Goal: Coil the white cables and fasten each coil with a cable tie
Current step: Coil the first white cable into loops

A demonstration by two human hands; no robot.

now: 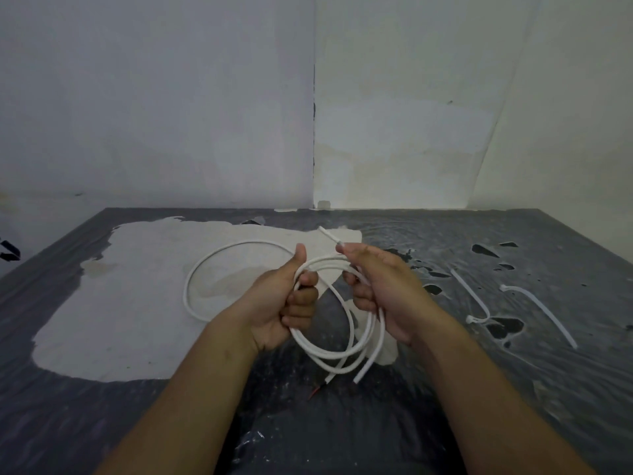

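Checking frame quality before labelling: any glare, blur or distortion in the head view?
Head view: dim, flat light; wide-angle bowing along the table edges; soft glare on its wrinkled plastic cover; white cable low-contrast against the pale patch; left hand and right hand sharp enough; cable ties slightly soft.

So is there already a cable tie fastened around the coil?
No, both cable ties lie loose on the table, to the right of the coil the hands hold.
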